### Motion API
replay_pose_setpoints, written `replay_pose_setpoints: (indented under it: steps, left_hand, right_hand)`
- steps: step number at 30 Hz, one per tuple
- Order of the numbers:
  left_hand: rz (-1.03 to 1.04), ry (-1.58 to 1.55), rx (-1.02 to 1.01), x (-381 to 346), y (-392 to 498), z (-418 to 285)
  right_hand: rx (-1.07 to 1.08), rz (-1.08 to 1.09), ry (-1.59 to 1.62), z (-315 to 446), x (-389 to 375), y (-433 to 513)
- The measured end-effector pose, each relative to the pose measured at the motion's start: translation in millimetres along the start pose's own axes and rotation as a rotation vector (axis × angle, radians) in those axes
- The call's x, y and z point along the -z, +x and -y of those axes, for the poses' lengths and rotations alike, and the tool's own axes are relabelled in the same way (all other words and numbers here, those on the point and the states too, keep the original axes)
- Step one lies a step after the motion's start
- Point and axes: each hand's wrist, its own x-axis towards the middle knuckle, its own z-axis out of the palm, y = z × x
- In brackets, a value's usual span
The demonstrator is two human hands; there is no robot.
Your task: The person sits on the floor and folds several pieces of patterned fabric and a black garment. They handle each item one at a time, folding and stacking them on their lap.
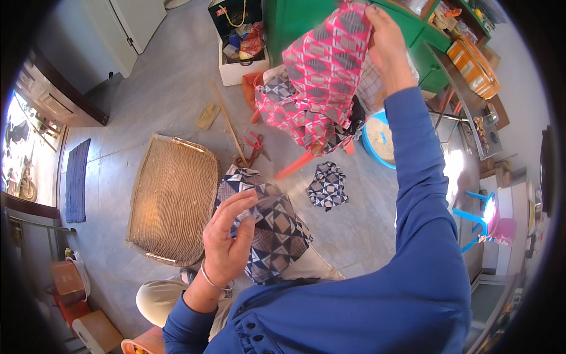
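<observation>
My right hand [384, 44] is raised and pinches the upper edge of a pink and grey patterned cloth [329, 57]. The lower part of that cloth lies bunched on a pile of fabric over a support with orange-red legs. My left hand [232, 234], with a bangle at its wrist, is raised above my lap with fingers curved and thumb apart; whether something thin is between them cannot be told. Beneath it a black, white and brown patterned cloth [278, 230] is spread over my leg. A smaller black and white patterned cloth [328, 186] lies crumpled on the floor.
A woven wicker tray [174, 199] lies on the floor at the left. Red-handled scissors [256, 148], a wooden stick [227, 119] and a flat brown piece [208, 116] are ahead. A blue basin [378, 137] of pale grains stands beside the pile, a white box [243, 71] further back.
</observation>
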Motion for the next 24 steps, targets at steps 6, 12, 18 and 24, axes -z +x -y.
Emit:
replay_pose_setpoints:
  steps: [6,12,18,24]
  left_hand:
    - [-0.002,-0.11,0.075,-8.0,-16.0,6.9]
    - [-0.061,-0.509,0.34,-4.3,-9.2,0.1]
    - [-0.092,-0.934,0.435,-18.2,21.1,1.3]
    - [-0.163,-1.068,0.45,-38.8,34.2,-1.9]
  right_hand:
    - [0.045,0.077,0.183,60.5,-29.3,14.8]
    - [-0.003,0.196,0.283,105.6,-90.8,-25.5]
    - [0.016,0.156,0.312,142.1,-109.4,-52.4]
    - [-0.078,0.255,0.468,175.9,-168.7,-109.6]
